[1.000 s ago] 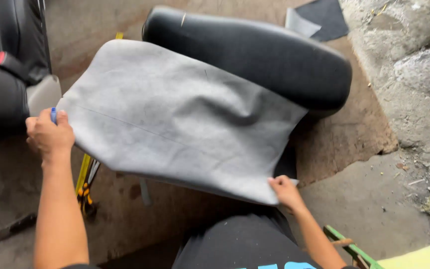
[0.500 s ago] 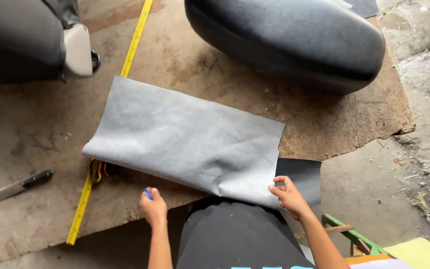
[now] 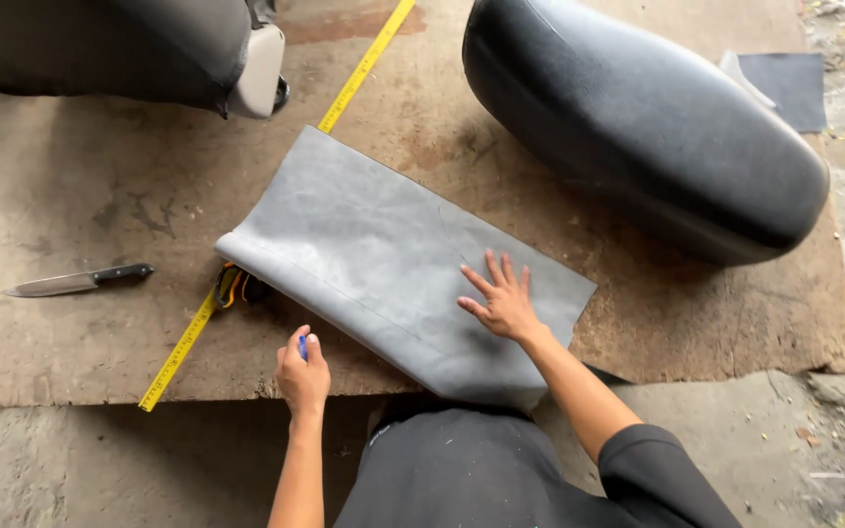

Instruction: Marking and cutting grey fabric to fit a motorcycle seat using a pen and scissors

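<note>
Smoothing step: right hand (image 3: 501, 301) spread flat on grey sheet (image 3: 398, 259). Left hand (image 3: 302, 374), beside sheet's near edge, closed around small blue marker (image 3: 302, 343). Next likely needs steady marking.

You had one grey sheet of material (image 3: 398, 259) folded in front of you, one yellow measuring tape (image 3: 276, 210) running under it, and one knife (image 3: 75, 283) lying off to the side. There were two black padded seats, one large (image 3: 638, 122) and one at the far corner (image 3: 119, 44). You also had one small dark offcut (image 3: 784, 88) and one board (image 3: 70, 352) under it all.
</note>
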